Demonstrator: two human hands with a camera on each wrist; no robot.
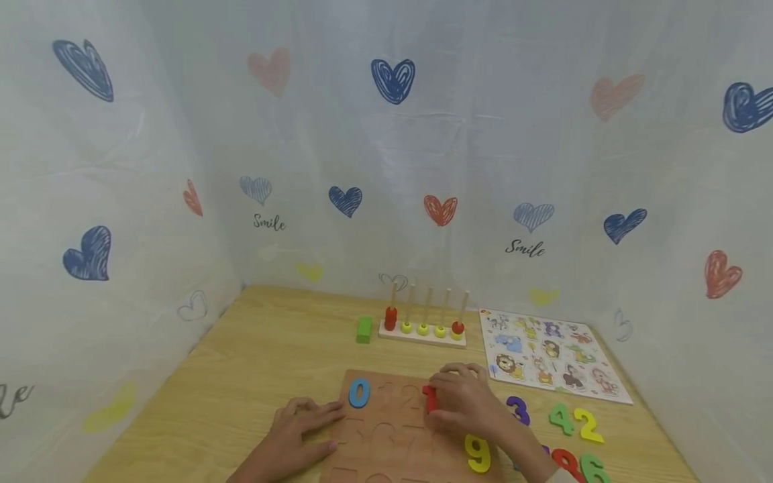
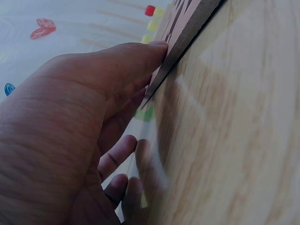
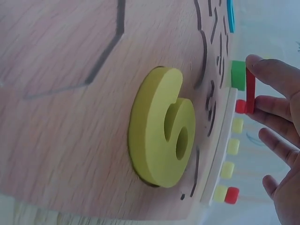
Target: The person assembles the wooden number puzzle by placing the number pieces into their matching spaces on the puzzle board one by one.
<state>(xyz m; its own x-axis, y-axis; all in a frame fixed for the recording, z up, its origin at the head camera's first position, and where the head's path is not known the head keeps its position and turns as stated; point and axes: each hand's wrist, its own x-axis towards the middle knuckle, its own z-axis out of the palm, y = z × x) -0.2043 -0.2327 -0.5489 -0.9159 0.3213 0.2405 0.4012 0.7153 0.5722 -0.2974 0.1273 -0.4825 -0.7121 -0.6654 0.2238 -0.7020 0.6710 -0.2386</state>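
Note:
Above the wooden number board (image 1: 410, 439), my right hand (image 1: 465, 399) pinches a red number 1 (image 3: 251, 89) between thumb and fingers. The wrist view shows this piece edge-on, raised from the board. My left hand (image 1: 296, 436) rests at the board's left edge, its fingertips and thumb touching the side with the fingers loosely extended. In the board's top left recess sits a blue 0 (image 1: 359, 393). A yellow 9 (image 1: 478, 453) is in a recess at the lower right, standing proud of the surface. The other visible recesses hold no pieces.
Loose numbers lie right of the board, among them a purple 3 (image 1: 518, 410), green 4 (image 1: 561, 419) and yellow 2 (image 1: 588, 425). A bead counter (image 1: 423, 334), a green block (image 1: 364, 330) and an animal puzzle (image 1: 552, 355) stand or lie farther back.

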